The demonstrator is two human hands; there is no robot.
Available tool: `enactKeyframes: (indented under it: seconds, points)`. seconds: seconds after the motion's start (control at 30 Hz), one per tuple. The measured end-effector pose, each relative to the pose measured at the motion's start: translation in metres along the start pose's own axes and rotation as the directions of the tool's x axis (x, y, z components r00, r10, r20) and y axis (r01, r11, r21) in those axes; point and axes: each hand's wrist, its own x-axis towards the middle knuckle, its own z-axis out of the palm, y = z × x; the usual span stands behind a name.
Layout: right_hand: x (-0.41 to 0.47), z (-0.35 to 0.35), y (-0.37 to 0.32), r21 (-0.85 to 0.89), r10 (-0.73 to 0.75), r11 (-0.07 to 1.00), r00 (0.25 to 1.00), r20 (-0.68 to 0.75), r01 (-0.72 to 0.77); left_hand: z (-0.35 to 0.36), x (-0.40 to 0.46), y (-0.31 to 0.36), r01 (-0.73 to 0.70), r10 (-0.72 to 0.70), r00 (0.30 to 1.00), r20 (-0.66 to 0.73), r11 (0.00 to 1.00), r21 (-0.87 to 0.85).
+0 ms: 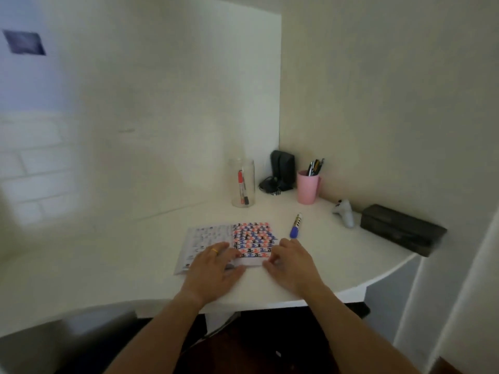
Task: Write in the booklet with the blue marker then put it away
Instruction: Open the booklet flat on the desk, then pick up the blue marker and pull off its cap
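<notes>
hands flat on open booklet (pixel 229 244), left hand (pixel 213 268) and right hand (pixel 293 265) grasping nothing; blue marker (pixel 295 226) untouched beside; next, probably picking it up.

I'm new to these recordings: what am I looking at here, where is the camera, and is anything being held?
There is no machine here. A person wears one wide-angle camera on the head, so you look down along both bare arms at a white curved desk in a corner.

The left hand and right hand rest flat on an open booklet with a red, blue and black patterned page. Neither hand has a grip on anything.

The blue-capped marker lies loose just beyond the right hand.

Further back stand a clear glass jar holding a red marker, a pink cup of pens, a black speaker with cables, a pale handheld controller and a long dark box.
</notes>
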Motion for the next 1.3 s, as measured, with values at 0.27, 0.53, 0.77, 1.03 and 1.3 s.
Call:
enactKeyframes:
  seconds: [0.27,0.53,0.77,1.03,1.3]
  points:
    - [0.019,0.020,0.017,0.072,0.056,0.996,0.990,-0.129,-0.047,0.012,0.020,-0.014,-0.120,0.110,0.989,0.096,0.988,0.099]
    - [0.095,0.015,0.047,-0.157,0.407,0.897,0.911,-0.070,-0.413,0.001,0.042,-0.017,-0.159,0.131,0.979,0.157,0.971,0.178]
    - [0.128,0.038,0.037,-0.136,0.351,0.923,0.932,-0.089,-0.360,-0.006,0.099,-0.032,-0.206,0.121,0.927,0.354,0.956,0.211]
    - [0.156,0.035,0.021,0.758,0.343,0.602,0.939,0.038,-0.251,-0.009,0.161,-0.026,-0.076,0.059,0.914,0.400,0.997,0.027]
    - [0.139,0.043,0.030,0.897,0.295,0.351,0.941,0.165,-0.268,0.029,0.162,-0.043,-0.165,0.170,0.983,-0.066,0.983,0.081]
